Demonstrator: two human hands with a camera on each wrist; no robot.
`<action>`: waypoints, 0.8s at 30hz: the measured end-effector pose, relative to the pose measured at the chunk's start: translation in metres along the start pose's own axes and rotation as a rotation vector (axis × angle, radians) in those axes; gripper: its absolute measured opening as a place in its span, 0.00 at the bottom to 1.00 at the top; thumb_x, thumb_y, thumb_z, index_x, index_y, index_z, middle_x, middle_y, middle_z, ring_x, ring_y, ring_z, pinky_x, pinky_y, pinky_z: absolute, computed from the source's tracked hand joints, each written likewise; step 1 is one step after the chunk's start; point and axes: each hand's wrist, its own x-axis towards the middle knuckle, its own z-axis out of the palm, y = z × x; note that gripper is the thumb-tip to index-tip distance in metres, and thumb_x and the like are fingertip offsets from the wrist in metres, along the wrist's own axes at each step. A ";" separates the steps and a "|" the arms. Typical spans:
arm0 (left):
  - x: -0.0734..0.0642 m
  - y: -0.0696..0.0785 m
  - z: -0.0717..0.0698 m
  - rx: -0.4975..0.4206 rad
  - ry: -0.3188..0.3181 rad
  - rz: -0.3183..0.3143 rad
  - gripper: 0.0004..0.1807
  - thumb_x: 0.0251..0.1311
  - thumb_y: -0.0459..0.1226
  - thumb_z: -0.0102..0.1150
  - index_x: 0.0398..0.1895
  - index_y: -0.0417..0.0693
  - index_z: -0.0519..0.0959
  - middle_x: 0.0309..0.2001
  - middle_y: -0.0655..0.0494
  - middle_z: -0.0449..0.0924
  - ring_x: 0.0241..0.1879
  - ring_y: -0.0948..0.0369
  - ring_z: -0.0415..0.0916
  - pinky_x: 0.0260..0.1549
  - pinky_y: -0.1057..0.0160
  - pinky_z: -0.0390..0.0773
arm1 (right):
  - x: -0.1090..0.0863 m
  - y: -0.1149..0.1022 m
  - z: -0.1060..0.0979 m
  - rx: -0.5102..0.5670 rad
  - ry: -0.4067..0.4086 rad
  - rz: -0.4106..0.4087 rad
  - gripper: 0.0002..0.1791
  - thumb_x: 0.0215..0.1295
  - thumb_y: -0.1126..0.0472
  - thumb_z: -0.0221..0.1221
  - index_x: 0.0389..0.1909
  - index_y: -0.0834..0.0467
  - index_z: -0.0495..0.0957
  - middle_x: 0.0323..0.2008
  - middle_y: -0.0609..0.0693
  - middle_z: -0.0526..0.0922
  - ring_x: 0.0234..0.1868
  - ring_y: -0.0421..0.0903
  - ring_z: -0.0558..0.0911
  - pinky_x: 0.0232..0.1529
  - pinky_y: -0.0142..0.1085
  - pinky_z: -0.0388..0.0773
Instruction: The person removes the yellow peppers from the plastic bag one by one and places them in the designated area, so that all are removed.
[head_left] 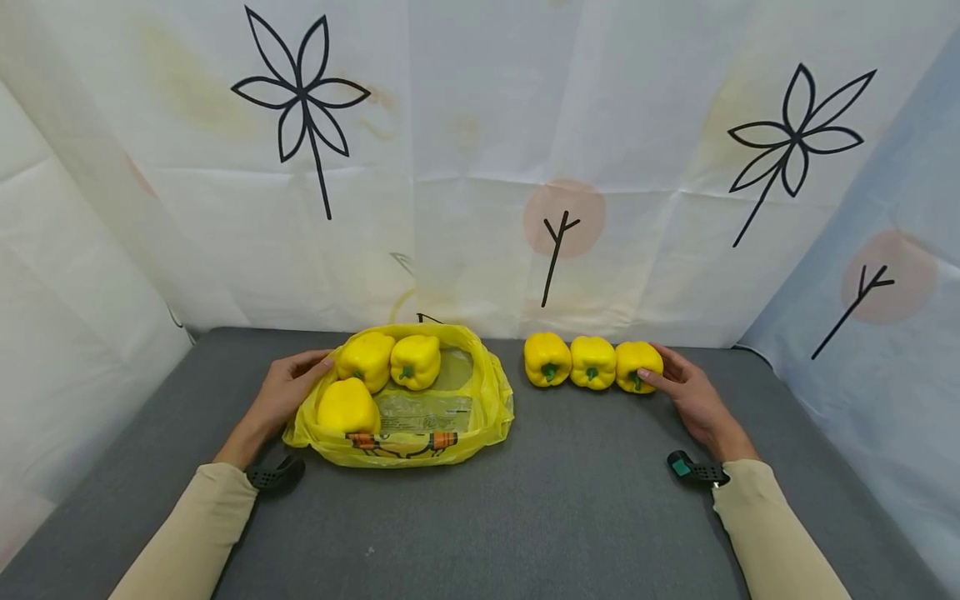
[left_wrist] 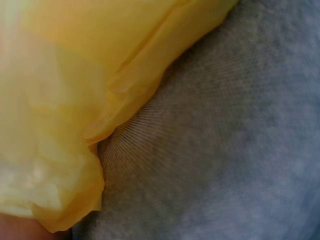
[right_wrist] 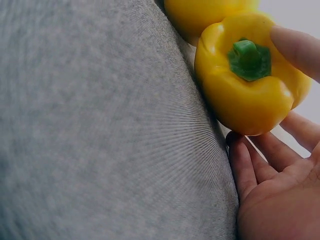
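Note:
A yellow plastic bag (head_left: 491, 400) lies opened out on the left of the table, with three yellow bell peppers (head_left: 348, 406) inside it. At the bag's left rim, my left hand (head_left: 288, 387) holds the plastic; the left wrist view shows mostly the bag (left_wrist: 55, 115) and just a sliver of that hand. Three more yellow bell peppers stand side by side to the right of the bag. My right hand (head_left: 693, 400) grips the rightmost bell pepper (right_wrist: 245, 100), thumb on its front near the green stem and fingers around its far side and underneath.
The grey table (head_left: 540, 517) carries the bag and the row of peppers, whose middle one (head_left: 593, 363) touches both neighbours. A white printed cloth (head_left: 465, 167) hangs behind the table's back edge. More cloth hangs along both sides.

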 end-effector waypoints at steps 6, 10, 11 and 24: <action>0.000 -0.001 0.000 0.007 0.000 -0.003 0.27 0.79 0.44 0.50 0.71 0.36 0.70 0.64 0.34 0.73 0.46 0.75 0.75 0.43 0.72 0.79 | 0.000 -0.001 0.000 0.010 0.000 0.008 0.47 0.75 0.51 0.60 0.82 0.60 0.42 0.79 0.65 0.49 0.77 0.63 0.51 0.74 0.61 0.47; 0.001 -0.002 0.000 0.009 0.002 -0.004 0.27 0.79 0.44 0.49 0.71 0.35 0.70 0.64 0.34 0.73 0.46 0.76 0.75 0.43 0.72 0.79 | -0.001 -0.001 -0.002 0.024 -0.007 0.016 0.48 0.75 0.52 0.60 0.82 0.59 0.39 0.80 0.64 0.44 0.78 0.64 0.46 0.74 0.62 0.43; 0.001 -0.002 0.000 0.008 0.003 -0.004 0.27 0.79 0.44 0.49 0.71 0.35 0.70 0.64 0.34 0.73 0.46 0.76 0.75 0.43 0.72 0.79 | -0.001 -0.001 -0.003 0.028 -0.009 0.017 0.48 0.76 0.52 0.60 0.82 0.59 0.39 0.80 0.64 0.43 0.79 0.64 0.45 0.74 0.62 0.42; 0.000 0.000 0.001 -0.014 0.005 0.010 0.27 0.79 0.44 0.50 0.70 0.35 0.71 0.63 0.34 0.74 0.46 0.74 0.76 0.43 0.72 0.79 | -0.005 -0.007 -0.008 0.014 0.017 0.013 0.48 0.76 0.51 0.59 0.82 0.61 0.40 0.79 0.66 0.47 0.77 0.65 0.50 0.72 0.62 0.50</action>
